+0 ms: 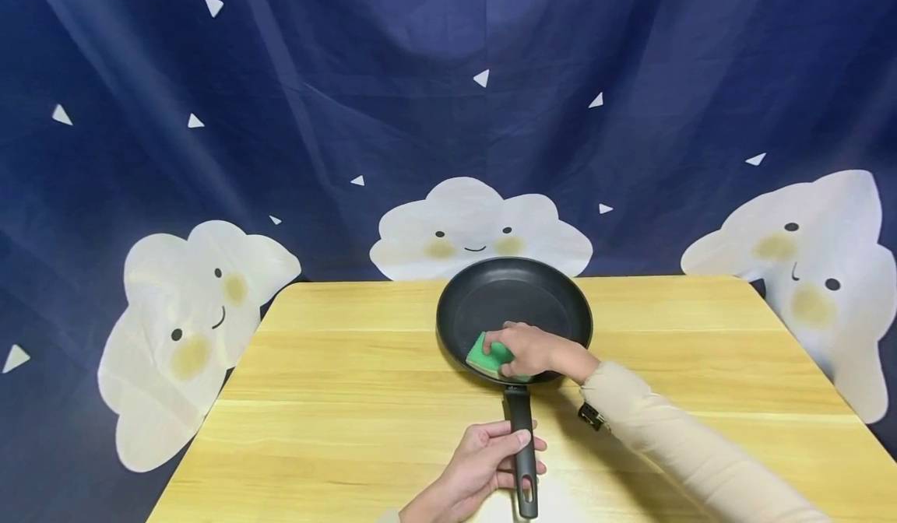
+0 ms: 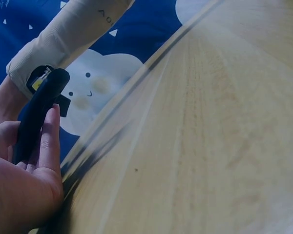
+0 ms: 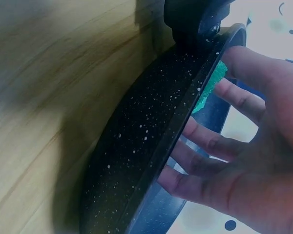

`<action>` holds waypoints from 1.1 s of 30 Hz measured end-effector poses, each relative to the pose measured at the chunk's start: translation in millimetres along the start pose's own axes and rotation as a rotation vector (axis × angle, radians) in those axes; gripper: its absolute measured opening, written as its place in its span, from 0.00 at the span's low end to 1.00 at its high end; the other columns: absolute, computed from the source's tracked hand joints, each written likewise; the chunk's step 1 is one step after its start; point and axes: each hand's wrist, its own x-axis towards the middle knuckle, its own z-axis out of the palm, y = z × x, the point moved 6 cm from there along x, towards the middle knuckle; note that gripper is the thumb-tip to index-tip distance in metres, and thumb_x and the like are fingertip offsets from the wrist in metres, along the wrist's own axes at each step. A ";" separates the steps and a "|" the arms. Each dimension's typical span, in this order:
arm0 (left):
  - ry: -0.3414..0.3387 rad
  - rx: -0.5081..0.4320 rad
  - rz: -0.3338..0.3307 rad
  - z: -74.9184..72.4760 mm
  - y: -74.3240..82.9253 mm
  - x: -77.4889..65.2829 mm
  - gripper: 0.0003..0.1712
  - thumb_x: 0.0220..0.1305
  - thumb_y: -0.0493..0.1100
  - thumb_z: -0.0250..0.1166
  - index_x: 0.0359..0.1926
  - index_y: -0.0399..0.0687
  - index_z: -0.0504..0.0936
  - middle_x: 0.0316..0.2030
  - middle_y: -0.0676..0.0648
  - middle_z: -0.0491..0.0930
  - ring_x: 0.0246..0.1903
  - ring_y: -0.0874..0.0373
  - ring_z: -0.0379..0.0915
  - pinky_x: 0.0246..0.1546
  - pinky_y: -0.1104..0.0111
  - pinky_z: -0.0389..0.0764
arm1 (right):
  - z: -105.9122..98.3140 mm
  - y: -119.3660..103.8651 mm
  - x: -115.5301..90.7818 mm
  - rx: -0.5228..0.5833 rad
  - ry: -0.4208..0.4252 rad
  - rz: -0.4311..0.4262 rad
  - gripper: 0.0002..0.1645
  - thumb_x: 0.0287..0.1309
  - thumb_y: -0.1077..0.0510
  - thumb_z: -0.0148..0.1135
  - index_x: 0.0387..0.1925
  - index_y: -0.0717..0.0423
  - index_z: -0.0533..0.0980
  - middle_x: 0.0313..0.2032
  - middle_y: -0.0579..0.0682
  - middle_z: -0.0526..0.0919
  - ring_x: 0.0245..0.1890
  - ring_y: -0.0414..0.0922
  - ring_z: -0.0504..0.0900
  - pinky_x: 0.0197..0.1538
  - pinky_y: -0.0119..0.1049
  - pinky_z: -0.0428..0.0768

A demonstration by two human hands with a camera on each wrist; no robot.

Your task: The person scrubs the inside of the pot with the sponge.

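A black frying pan sits at the far middle of the wooden table, its handle pointing toward me. My left hand grips that handle, thumb on top and fingers beneath; the left wrist view shows the handle between thumb and fingers. Inside the pan, near the handle side, my right hand holds a green sponge against the pan's surface. In the right wrist view the speckled outer wall of the pan hides much of the sponge, with the right hand reaching over the rim.
The wooden table has its back edge just behind the pan. Beyond it hangs a dark blue curtain printed with white clouds and small triangles. A dark wrist device shows under the right sleeve.
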 end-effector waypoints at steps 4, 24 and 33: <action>0.003 -0.002 0.000 0.5 -0.9 -0.3 0.25 0.72 0.43 0.65 0.63 0.31 0.77 0.47 0.38 0.86 0.38 0.55 0.88 0.28 0.71 0.86 | 2.2 1.1 0.7 0.014 0.005 0.017 0.18 0.59 0.61 0.72 0.50 0.46 0.79 0.44 0.53 0.82 0.59 0.63 0.75 0.48 0.53 0.75; -0.023 -0.013 0.012 0.5 -1.7 3.0 0.26 0.72 0.44 0.65 0.63 0.30 0.76 0.46 0.39 0.87 0.39 0.54 0.88 0.29 0.71 0.86 | -4.8 2.5 -16.2 0.029 0.258 -0.025 0.20 0.60 0.58 0.68 0.55 0.48 0.80 0.45 0.53 0.79 0.42 0.49 0.77 0.37 0.44 0.78; -0.029 -0.014 0.022 -1.4 -2.8 1.1 0.26 0.73 0.43 0.65 0.63 0.29 0.76 0.46 0.39 0.87 0.40 0.53 0.88 0.30 0.71 0.86 | -10.6 4.0 -35.7 0.037 0.437 0.001 0.22 0.59 0.57 0.69 0.56 0.48 0.79 0.42 0.54 0.77 0.33 0.46 0.75 0.32 0.40 0.76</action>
